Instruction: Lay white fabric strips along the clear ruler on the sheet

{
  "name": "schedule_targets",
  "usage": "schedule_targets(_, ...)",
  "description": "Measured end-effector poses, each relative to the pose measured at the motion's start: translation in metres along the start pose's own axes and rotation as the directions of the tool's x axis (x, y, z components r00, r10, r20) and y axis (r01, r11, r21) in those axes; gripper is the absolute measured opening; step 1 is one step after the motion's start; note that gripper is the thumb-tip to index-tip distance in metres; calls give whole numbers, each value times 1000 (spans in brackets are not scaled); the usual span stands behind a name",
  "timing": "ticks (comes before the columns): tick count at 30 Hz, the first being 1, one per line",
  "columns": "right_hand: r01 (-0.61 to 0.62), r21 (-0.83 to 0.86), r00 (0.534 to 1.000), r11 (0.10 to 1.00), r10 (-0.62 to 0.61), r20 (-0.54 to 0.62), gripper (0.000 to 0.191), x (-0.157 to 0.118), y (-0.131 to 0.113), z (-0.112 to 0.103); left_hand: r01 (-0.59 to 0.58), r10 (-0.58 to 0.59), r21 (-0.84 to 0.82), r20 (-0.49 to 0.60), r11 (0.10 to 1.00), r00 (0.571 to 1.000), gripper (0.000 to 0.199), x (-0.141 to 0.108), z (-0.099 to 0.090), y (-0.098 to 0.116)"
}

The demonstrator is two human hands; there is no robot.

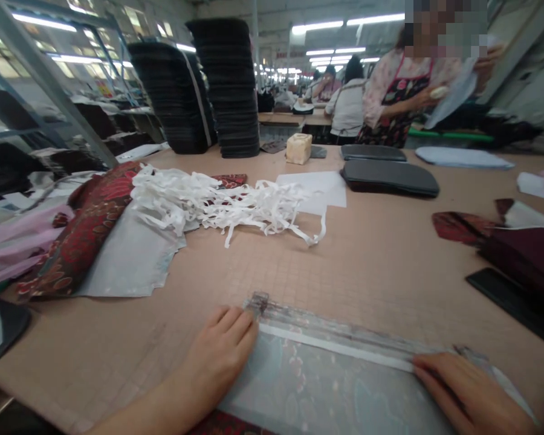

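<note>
A pale grey fabric panel [326,386] lies flat at the near edge of the table [381,266], with a white strip [335,347] laid along its far edge under a clear ruler-like bar [344,329]; the panel is pressed down by the left hand [217,356], fingers together and flat at the strip's left end, and by the right hand [466,393], flat at the strip's right end; nothing is pinched by either. The strip is only held at its ends; if pressure is eased on one side, it could be dragged askew or puckered in the middle. Towards the left edge a red patterned fabric [81,235] and grey sheets [127,254] are piled; further in, a tangle of white strips [226,205] is heaped, from which loose ends could be snagged. Beyond lie dark pads [390,178] and, near the far edge, black stacks [229,84]; a person in an apron [399,96] stands behind the far right corner.
</note>
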State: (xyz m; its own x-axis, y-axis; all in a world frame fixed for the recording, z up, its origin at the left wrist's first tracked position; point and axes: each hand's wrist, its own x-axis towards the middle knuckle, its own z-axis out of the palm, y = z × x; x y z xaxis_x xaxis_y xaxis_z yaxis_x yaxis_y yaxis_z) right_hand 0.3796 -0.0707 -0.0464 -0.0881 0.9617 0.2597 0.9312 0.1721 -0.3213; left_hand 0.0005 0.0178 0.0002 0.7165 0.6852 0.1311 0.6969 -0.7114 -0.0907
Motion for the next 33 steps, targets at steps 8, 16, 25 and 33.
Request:
schedule_targets(8, 1, 4, 1000, 1000, -1, -14, 21, 14, -31, -15, -166, 176, 180, -40, 969, 984, 52, -4, 5, 4)
schedule_targets(16, 21, -44, 1000, 999, -21, 8, 25, 15, -38, -16, -282, 278, 42, 72, 959, 958, 40, 34, -5, 33)
schedule_targets(25, -44, -102, 998, 994, 48, 37, 16, 14, -42, -26, -486, 497, -142, 58, 862, 866, 30, 92, 4, 97)
schedule_targets(33, -344, 118, 939, 931, 340, 58, 13, -3, -9, -50, -517, 527, -146, 45, 844, 848, 46, 88, 8, 88)
